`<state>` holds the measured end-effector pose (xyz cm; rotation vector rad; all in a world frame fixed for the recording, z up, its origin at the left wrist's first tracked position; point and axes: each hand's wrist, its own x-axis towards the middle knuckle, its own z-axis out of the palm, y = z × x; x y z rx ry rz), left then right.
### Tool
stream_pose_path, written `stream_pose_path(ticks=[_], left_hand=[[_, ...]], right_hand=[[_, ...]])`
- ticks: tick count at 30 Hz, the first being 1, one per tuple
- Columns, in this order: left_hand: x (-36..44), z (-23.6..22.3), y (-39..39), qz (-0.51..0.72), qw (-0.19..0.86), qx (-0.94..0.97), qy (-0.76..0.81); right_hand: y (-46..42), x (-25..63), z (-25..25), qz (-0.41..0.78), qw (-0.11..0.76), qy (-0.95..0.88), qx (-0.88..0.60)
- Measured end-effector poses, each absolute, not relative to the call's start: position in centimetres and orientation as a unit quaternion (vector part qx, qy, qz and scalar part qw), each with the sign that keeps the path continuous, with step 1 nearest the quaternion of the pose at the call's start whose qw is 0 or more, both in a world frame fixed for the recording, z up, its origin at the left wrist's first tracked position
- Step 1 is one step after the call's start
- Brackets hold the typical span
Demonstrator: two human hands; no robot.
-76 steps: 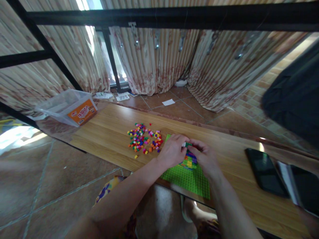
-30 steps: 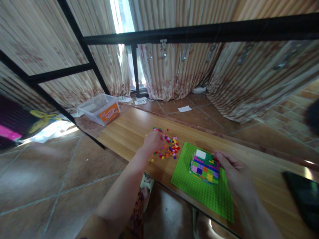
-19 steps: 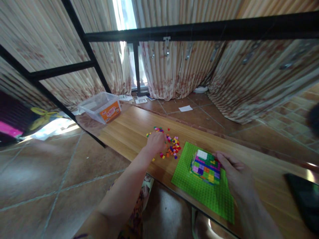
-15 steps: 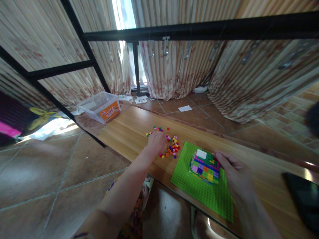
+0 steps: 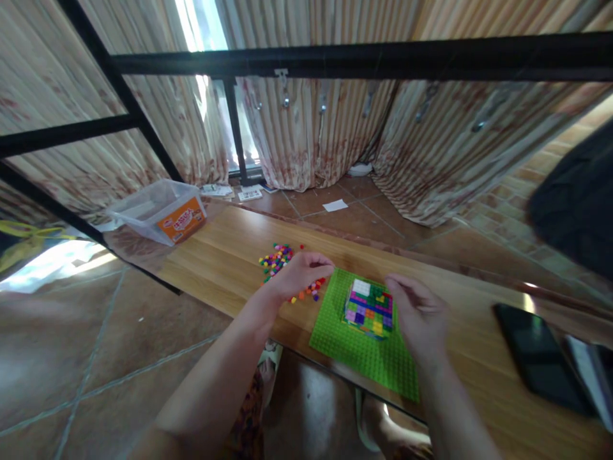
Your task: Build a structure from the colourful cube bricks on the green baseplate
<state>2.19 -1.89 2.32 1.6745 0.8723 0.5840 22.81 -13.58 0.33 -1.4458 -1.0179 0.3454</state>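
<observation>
One green plate bore brick block | left hand tips seemed pressed together | right hand grip unreadable | loose bricks lay within reach

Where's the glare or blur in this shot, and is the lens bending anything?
Head view: daylight blows out the window gap; head view: a bright reflection sits by the far end of the black device; head view: the curtains slant and stretch toward the edges, wide-angle style; head view: fine detail is soft around the left hand's fingertips.
</observation>
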Motion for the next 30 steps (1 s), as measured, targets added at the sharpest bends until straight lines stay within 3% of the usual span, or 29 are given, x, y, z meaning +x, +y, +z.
stream_pose_path(ticks=[4, 11, 17, 22, 26, 30], left_hand=[[3.8, 2.5, -3.4, 0.209, 0.672, 0.643, 0.3], [5.3, 3.2, -4.5, 0.19, 0.715, 0.629, 0.237], [6.0, 3.4, -4.7, 0.191, 0.715, 0.626, 0.244], [6.2, 2.6, -4.2, 0.284, 0.647, 0.617, 0.346], [6.6, 1.5, -3.7, 0.325, 0.582, 0.626, 0.405], [7.3, 0.7, -3.9, 0.308, 0.581, 0.639, 0.399]], right_hand=[[-13.8, 21.8, 0.9, 0.131, 0.596, -0.548, -0.572], [-13.9, 21.2, 1.1, 0.148, 0.548, -0.622, -0.54], [-14.0, 21.9, 1.0, 0.152, 0.559, -0.6, -0.552], [-14.2, 23.9, 0.7, 0.142, 0.59, -0.505, -0.614], [-14.2, 25.2, -0.4, 0.202, 0.569, -0.453, -0.656], [-14.2, 25.5, -1.3, 0.238, 0.542, -0.461, -0.661]])
